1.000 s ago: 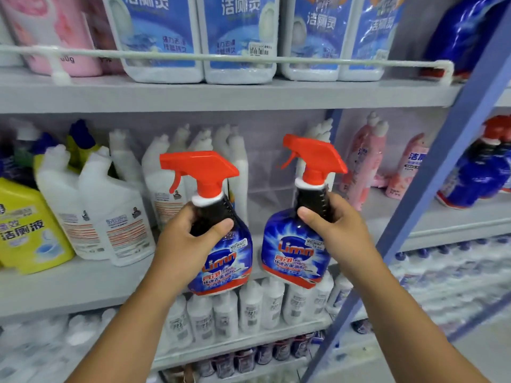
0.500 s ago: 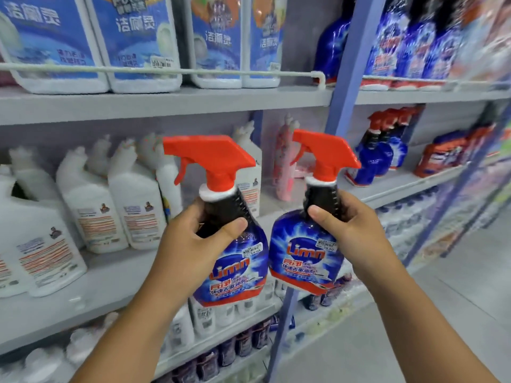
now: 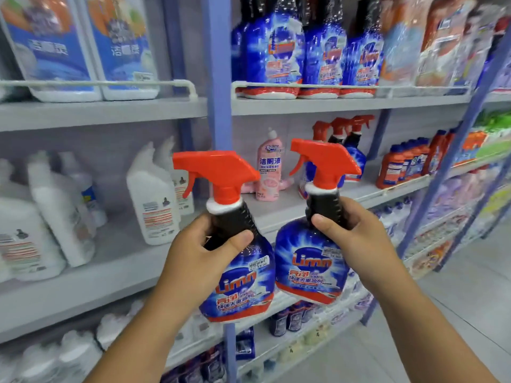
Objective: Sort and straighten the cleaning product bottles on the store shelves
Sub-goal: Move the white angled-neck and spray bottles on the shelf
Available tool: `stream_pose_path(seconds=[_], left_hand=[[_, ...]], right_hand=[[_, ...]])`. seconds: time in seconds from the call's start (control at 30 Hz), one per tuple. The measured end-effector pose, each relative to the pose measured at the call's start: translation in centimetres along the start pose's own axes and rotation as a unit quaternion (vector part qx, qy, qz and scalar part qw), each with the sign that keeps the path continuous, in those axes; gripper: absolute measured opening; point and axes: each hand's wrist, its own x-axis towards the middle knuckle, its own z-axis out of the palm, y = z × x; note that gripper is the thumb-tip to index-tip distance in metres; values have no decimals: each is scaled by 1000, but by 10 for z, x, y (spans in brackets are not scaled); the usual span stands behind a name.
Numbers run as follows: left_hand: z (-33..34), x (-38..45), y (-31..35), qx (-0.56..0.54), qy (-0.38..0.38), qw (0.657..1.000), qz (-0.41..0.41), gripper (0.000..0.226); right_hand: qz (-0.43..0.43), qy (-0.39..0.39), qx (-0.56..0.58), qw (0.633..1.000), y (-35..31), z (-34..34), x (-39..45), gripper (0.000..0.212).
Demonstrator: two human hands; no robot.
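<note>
I hold two blue spray bottles with red trigger heads in front of the shelves. My left hand (image 3: 199,252) grips the black neck of the left spray bottle (image 3: 240,288). My right hand (image 3: 351,236) grips the neck of the right spray bottle (image 3: 309,269). Both bottles are upright, side by side and nearly touching, in the air. On the middle shelf behind them stand several matching spray bottles (image 3: 351,145) with red triggers. A pink bottle (image 3: 269,172) stands to their left on the same shelf (image 3: 279,211).
A blue upright post (image 3: 218,78) divides the two shelf bays. White toilet-cleaner bottles (image 3: 150,200) fill the left bay's middle shelf. Blue refill bottles (image 3: 318,51) line the upper right shelf; orange bottles (image 3: 401,164) stand further right. Tiled aisle floor (image 3: 456,313) lies to the right.
My view has swung right along the shelves, carrying both spray bottles from the left bay toward the right bay. Both hands keep the same grip on the necks.
</note>
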Motion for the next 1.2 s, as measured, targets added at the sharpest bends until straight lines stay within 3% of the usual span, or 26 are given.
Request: stream_pose_path(seconds=[0.4, 0.77, 0.97, 1.2], left_hand=[[149, 70, 16, -3, 54, 999, -4, 19], [206, 191, -18, 6, 70, 997, 22, 17], [227, 242, -30, 58, 58, 996, 39, 29], [244, 271, -58, 46, 64, 997, -20, 23]], right_hand=[[-35, -37, 7, 999, 34, -127, 107, 36], [-37, -64, -35, 997, 77, -149, 226, 46], [-53, -98, -78, 991, 86, -153, 287, 49], [-27, -130, -67, 989, 110, -163, 340, 51]])
